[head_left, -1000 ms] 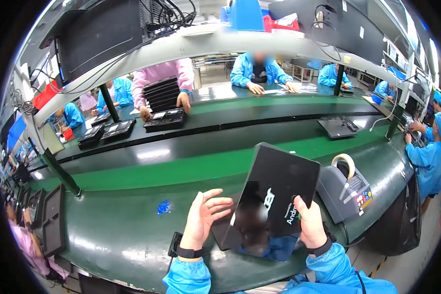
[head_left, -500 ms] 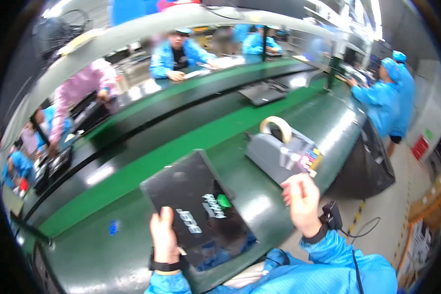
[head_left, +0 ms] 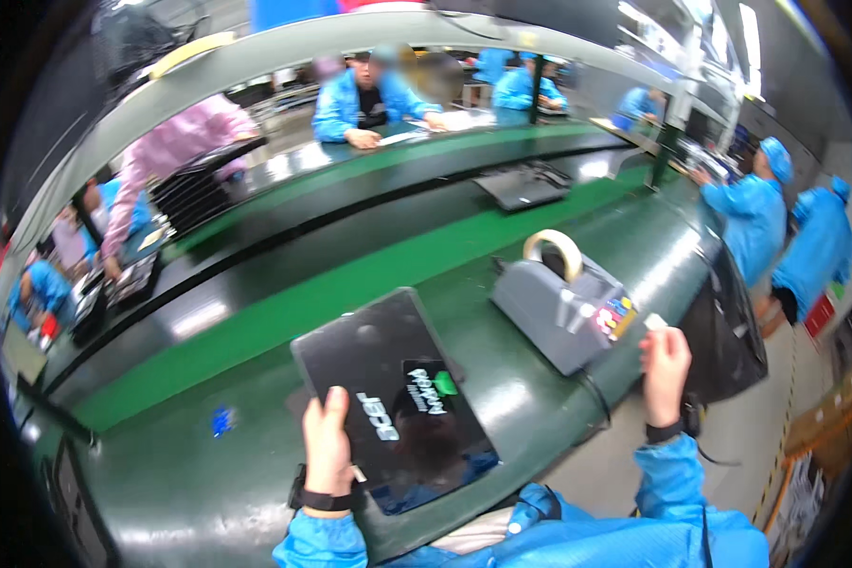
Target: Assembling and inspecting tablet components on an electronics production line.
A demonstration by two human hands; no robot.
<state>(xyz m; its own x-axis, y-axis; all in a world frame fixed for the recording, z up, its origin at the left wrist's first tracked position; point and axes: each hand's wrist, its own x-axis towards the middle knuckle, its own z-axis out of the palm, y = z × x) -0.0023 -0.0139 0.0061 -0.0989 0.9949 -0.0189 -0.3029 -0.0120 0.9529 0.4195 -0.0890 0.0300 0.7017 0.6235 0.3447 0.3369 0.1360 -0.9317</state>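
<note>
A flat black glossy screen panel [head_left: 412, 364] with white lettering and a green mark lies tilted over the bench in front of me. My left hand [head_left: 327, 450] grips its left edge, thumb on top, the other fingers mostly hidden. My right hand [head_left: 667, 374] is raised past the bench's right edge, fingertips pinched on a small whitish piece of tape [head_left: 655, 323]. Between the panel and my right hand stands a grey tape dispenser [head_left: 563, 322] carrying a cream tape roll [head_left: 560, 248], with coloured labels on its front end.
The green bench [head_left: 199, 473] curves around me. A small blue item [head_left: 221, 421] lies on it at left, and a dark flat panel [head_left: 523, 186] lies farther back. A black bag [head_left: 729, 322] hangs at the right edge. Several people in blue work around; a pink-sleeved person [head_left: 175, 142] handles black panels.
My right hand has moved right, away from the tape dispenser, and the whitish piece now shows at its fingertips. My left hand keeps its grip on the panel. The view has shifted slightly.
</note>
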